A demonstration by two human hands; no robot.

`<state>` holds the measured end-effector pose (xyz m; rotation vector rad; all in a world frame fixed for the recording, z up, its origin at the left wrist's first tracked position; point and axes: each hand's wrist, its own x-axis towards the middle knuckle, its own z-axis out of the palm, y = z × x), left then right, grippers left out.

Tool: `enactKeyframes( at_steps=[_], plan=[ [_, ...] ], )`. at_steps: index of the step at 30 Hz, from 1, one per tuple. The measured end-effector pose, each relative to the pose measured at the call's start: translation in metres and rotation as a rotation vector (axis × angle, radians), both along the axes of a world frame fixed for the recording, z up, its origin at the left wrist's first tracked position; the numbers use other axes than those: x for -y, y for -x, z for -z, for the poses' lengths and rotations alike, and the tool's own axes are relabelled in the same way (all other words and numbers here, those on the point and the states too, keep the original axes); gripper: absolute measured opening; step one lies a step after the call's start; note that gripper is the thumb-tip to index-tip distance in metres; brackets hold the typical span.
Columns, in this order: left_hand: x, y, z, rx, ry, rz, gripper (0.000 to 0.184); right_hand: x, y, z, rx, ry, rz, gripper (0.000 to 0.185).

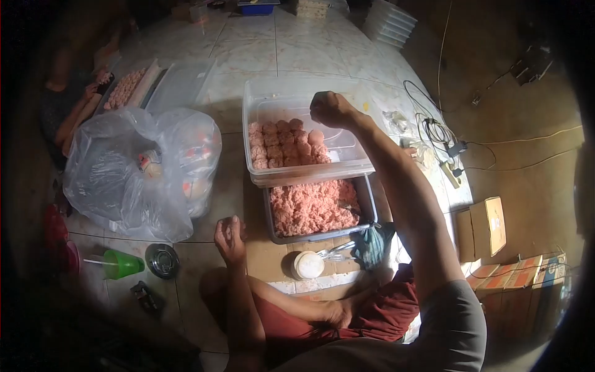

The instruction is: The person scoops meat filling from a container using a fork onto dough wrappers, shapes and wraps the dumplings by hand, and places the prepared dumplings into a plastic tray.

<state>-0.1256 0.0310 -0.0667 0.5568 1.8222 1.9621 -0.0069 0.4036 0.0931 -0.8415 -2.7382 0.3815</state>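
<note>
Above the right part of a clear plastic box (362, 162), my right hand (333, 110) is closed; whatever it may hold is hidden. Rows of pink minced balls (273, 146) fill the box's lower left part. Just below, a grey-blue tray (373, 204) holds loose pink mince (310, 208), with a corner under the clear box. My left hand (231, 240) hovers left of the tray, fingers curled but apart, with nothing seen in it. A white tub (308, 265) stands below the tray, beside a metal utensil (338, 251) and a striped cloth (372, 245).
Plastic bags (130, 173) lie at the left, beyond a green cup (124, 264) and a dark round lid (162, 260). Another person's hand (90, 93) is near a second box of pink balls (126, 88). Cables (437, 130) and cartons (483, 226) are at the right.
</note>
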Motion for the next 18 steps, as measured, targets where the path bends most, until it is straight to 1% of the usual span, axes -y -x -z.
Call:
enactKeyframes(
  at_steps=[1,2,4,6,7,8,10,11,13,14,16,17,18],
  plan=[
    [0.001,0.005,0.008,0.033,-0.007,0.005,0.021,-0.007,0.007,0.008,0.060,-0.094,-0.007,0.023],
    [0.003,0.009,0.014,0.067,-0.011,0.009,0.019,-0.003,0.012,0.005,0.175,-0.046,-0.073,0.024],
    [0.008,0.013,0.017,0.070,-0.004,-0.004,0.020,0.007,0.021,-0.001,0.303,0.007,-0.151,0.025],
    [0.012,0.015,0.018,0.074,0.003,-0.023,0.021,0.014,0.023,-0.004,0.324,-0.009,-0.162,0.032],
    [0.012,0.016,0.017,0.094,-0.005,-0.015,0.023,0.006,0.020,0.002,0.298,0.048,-0.183,0.036],
    [0.011,0.016,0.016,0.111,-0.018,-0.004,0.024,0.011,0.020,-0.004,0.306,0.047,-0.185,0.036],
    [0.008,0.016,0.018,0.105,-0.013,0.005,0.026,0.028,0.014,-0.023,0.222,0.400,0.037,0.034],
    [0.007,0.015,0.015,0.092,-0.006,0.013,0.027,0.033,0.010,-0.026,0.221,0.396,0.039,0.034],
    [0.005,0.011,0.007,0.135,0.014,0.017,0.027,0.043,-0.002,-0.036,-0.062,0.113,0.064,0.034],
    [0.007,0.008,0.002,0.181,0.047,0.019,0.028,0.050,-0.013,-0.041,-0.063,0.111,0.070,0.034],
    [0.010,0.006,0.007,0.162,0.063,0.001,0.028,0.073,-0.038,-0.055,-0.280,0.034,0.070,0.033],
    [0.011,0.005,0.008,0.142,0.072,-0.025,0.028,0.096,-0.054,-0.068,-0.364,0.129,0.061,0.027],
    [0.012,0.002,0.003,0.140,0.063,-0.021,0.028,0.112,-0.073,-0.066,-0.416,0.158,0.047,0.028]
  ],
)
